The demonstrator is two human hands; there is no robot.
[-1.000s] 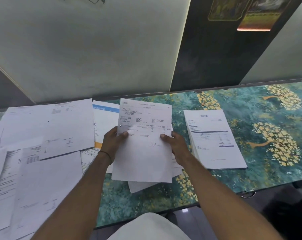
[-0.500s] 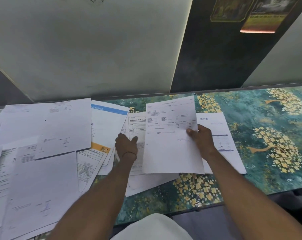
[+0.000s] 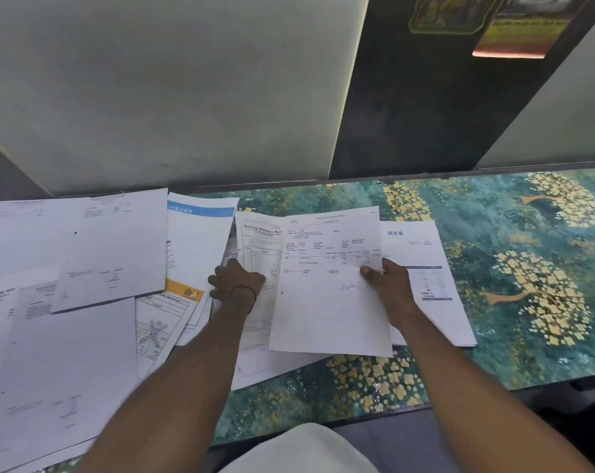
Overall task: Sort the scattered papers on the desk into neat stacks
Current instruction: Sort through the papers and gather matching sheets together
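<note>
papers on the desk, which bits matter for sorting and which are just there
For the job:
signed sheet in right hand
stationery bill under left hand
neat stack
scattered papers

Just there:
floral desk cover
wall posters

A white printed sheet (image 3: 330,302) with a table and a signature sits at the frame's centre, raised and slightly tilted, overlapping the papers on both sides. Right of it lies a squared stack (image 3: 436,285) topped by a form with a blue bar. Under its left edge lies a stationery bill (image 3: 258,240) on more loose sheets. A blue-headed page (image 3: 200,233) lies further left, with an orange-banded one below it. Across the frame's left side spread overlapping white pages (image 3: 67,268), askew and unsorted.
</note>
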